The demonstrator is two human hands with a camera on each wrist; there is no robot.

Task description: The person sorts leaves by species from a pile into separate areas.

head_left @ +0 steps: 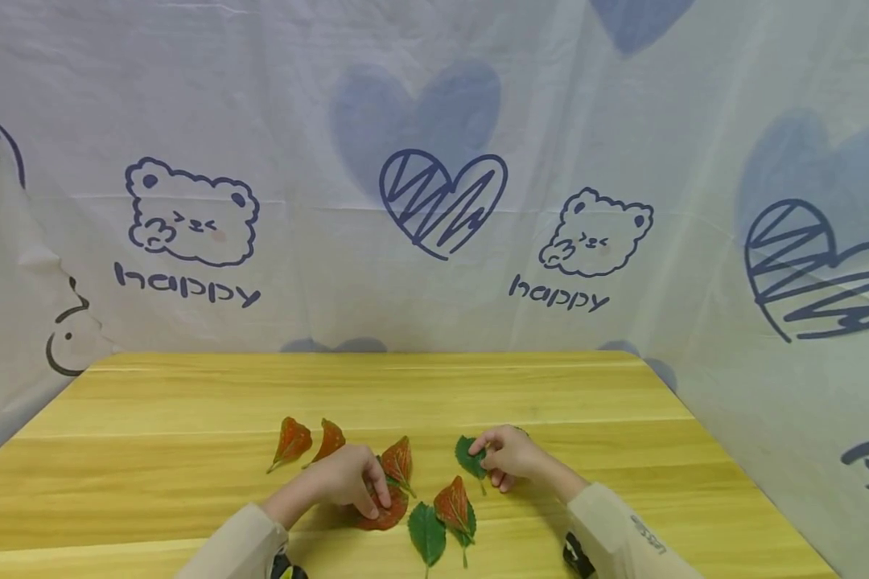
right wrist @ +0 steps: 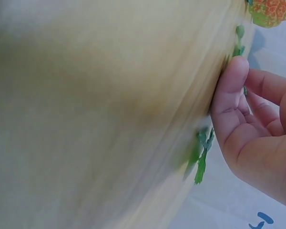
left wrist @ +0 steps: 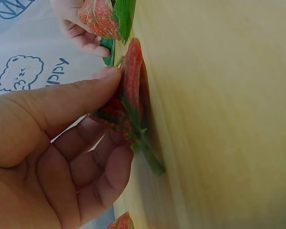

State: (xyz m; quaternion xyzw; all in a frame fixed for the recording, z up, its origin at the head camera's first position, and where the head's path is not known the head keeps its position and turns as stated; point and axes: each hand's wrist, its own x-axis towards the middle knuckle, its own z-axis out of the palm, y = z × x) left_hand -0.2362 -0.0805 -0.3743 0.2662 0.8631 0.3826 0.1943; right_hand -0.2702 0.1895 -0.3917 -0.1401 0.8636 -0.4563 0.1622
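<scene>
A red leaf [head_left: 385, 516] with green veins lies low over the table by my left hand [head_left: 349, 481]. The left thumb and fingers pinch this leaf [left wrist: 132, 81], and its stem points down toward the wood in the left wrist view. Farther right, my right hand [head_left: 512, 454] has its thumb and index finger on a toothed green leaf [head_left: 469, 457], pinching its right edge. Most of that leaf is hidden behind the fingers in the right wrist view. Another green leaf [right wrist: 201, 155] lies just beyond the right hand.
On the wooden table [head_left: 586, 402], two red leaves, one rounded [head_left: 293, 439] and one narrow [head_left: 331, 438], lie at the left. Between the hands are a red leaf [head_left: 398, 460], a green leaf [head_left: 426, 533] and a red leaf [head_left: 451, 503] over a green one. A printed curtain [head_left: 319, 241] hangs behind.
</scene>
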